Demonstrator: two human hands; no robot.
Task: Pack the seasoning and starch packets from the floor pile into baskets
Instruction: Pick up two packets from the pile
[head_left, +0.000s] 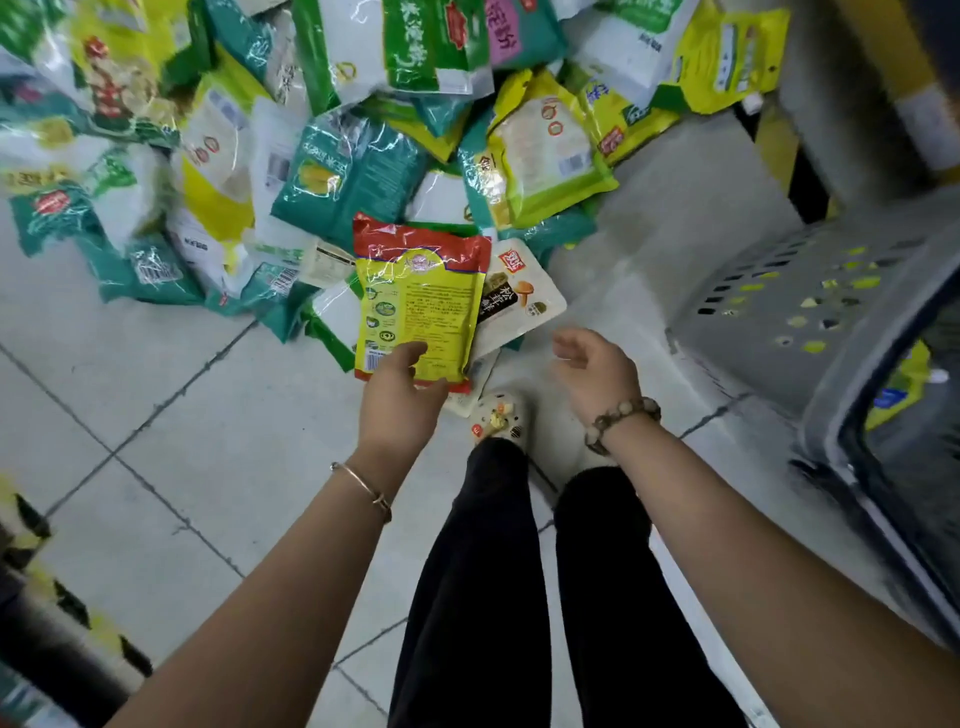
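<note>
The yellow-and-red packet (415, 301) sits at the centre of the frame, its printed back facing up. The left grip (400, 395) pinches its lower edge, with the thumb on the face near the barcode and the fingers hidden beneath. The packet overlaps a white packet with a mushroom picture (522, 299), which lies on the floor just to its right and partly under it. Whether the held packet touches that one cannot be told.

The right grip (597, 374) hangs to the right of both, palm turned inward, fingers loosely curled and holding nothing.

Above them, the pile of packets (343, 176) fills the upper half of the frame in teal, green, yellow and white, many overlapping and lying at odd angles on the tiled floor (182, 415).

At the right edge is a grey basket (810, 312) tipped toward the camera. Yellow packaging shows through the holes in its wall, and more packets lie inside its opening.

Below the grips are a pale clog with charms (498, 415) and black trousers (493, 571). A beaded bracelet (621, 421) circles the right wrist and a thin bangle (363, 488) the left. Yellow-and-black striping (67, 597) runs along the lower left corner.
</note>
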